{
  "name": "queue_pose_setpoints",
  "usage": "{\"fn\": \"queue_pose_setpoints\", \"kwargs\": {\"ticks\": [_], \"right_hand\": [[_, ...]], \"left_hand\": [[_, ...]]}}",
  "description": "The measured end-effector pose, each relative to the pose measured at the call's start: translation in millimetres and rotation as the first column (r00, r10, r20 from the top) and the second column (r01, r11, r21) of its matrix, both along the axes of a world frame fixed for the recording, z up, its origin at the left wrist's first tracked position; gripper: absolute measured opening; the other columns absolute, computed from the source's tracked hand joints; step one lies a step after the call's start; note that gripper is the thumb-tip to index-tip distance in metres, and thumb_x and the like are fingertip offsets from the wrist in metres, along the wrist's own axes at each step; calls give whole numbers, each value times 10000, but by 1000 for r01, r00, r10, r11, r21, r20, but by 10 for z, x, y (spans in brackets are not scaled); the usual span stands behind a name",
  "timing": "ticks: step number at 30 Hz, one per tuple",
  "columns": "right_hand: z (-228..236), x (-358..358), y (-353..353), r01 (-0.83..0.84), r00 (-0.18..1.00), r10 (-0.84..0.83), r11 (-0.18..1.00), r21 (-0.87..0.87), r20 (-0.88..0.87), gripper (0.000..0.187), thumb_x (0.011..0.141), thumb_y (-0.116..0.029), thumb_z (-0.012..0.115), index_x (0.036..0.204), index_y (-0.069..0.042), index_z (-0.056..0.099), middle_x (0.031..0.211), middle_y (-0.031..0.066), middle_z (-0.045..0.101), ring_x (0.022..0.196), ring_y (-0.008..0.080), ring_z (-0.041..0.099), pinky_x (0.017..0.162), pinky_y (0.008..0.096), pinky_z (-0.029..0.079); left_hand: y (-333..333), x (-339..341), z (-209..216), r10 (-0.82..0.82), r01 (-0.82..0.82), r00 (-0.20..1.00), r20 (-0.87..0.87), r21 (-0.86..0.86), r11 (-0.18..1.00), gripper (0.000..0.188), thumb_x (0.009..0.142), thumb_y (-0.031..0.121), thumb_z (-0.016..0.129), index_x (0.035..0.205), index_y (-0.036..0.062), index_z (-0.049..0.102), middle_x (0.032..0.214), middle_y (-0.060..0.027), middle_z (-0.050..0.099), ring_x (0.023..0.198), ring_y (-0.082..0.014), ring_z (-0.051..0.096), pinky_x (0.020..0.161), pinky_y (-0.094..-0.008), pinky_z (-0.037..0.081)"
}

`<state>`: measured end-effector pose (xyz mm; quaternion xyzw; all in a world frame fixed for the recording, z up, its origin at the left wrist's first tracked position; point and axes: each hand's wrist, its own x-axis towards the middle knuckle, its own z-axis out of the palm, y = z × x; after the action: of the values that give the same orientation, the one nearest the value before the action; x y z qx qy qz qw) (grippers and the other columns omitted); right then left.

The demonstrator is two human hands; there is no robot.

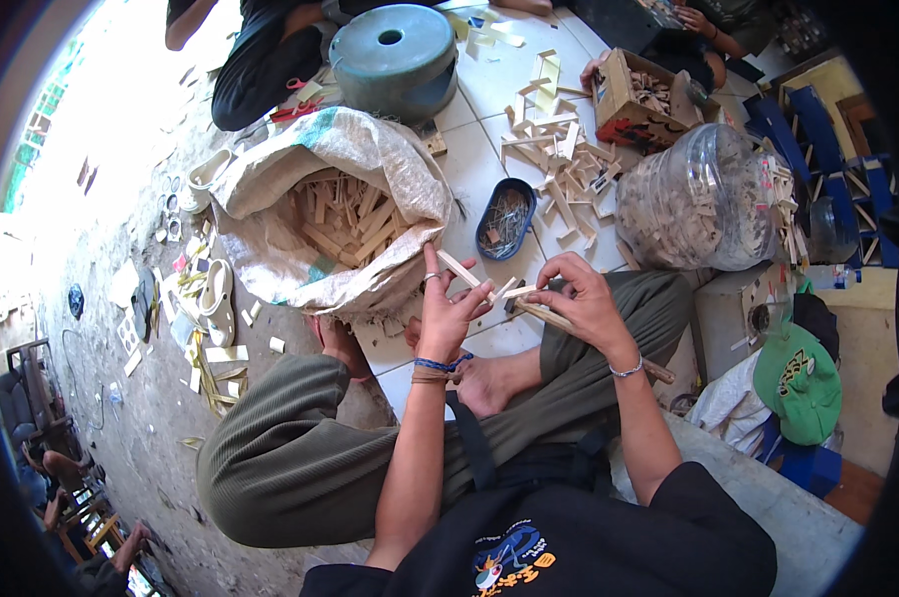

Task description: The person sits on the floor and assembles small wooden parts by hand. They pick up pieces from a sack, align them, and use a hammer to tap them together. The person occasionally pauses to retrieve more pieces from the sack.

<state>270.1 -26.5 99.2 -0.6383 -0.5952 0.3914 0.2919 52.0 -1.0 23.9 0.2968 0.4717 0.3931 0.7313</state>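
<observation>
My left hand [451, 316] pinches a thin pale wooden strip [457, 267], its index finger stretched along the sack's edge. Close against it, my right hand [581, 303] is closed round a hammer [549, 316], whose wooden handle runs back under the wrist and whose small dark head points at the left fingers. A second short wooden strip [518, 292] lies at the right fingertips; whether it joins the first strip is too small to tell. Just beyond my hands stands a dark blue oval tray [506, 251] of nails. At the left, an open woven sack [261, 264] holds many wooden pieces.
Joined wooden strips [559, 149] pile up on the white tiles. Beyond are a wooden box [624, 99], a large clear plastic jar [683, 199] and a round dark green stool [390, 60]. A green cap [798, 383] lies right. Other people sit at the far side.
</observation>
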Motion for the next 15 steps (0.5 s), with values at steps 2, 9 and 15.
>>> {"fn": "queue_pose_setpoints", "kwargs": {"ticks": [2, 9, 15], "right_hand": [[-52, 56, -50, 9, 998, -9, 1000, 6, -66, 212, 887, -153, 822, 1017, -35, 704, 938, 27, 683, 710, 62, 584, 611, 252, 473], [-338, -12, -156, 23, 981, -37, 997, -77, -190, 163, 942, -66, 764, 1052, -20, 653, 891, -10, 671, 725, 19, 602, 627, 201, 479], [-657, -118, -99, 83, 862, -156, 982, -169, -482, 177, 947, 6, 746, 1086, -5, 637, 1002, 8, 674, 847, 52, 660, 683, 203, 531]], "left_hand": [[-16, 26, -154, -28, 34, 995, -96, 62, 998, 931, 1012, 21, 665, 1686, 225, 56, 1448, -145, 541, 1079, -215, 702, 844, -378, 641], [5, 36, -575, -81, 166, 934, -347, 221, 961, 533, 1010, 7, 672, 1515, 89, 522, 1288, -112, 687, 1101, -157, 692, 885, -246, 559], [-48, 83, -436, 40, 0, 993, -109, 341, 940, 497, 955, -58, 703, 1429, 51, 603, 1271, -112, 703, 1157, -174, 678, 978, -284, 570]]}}
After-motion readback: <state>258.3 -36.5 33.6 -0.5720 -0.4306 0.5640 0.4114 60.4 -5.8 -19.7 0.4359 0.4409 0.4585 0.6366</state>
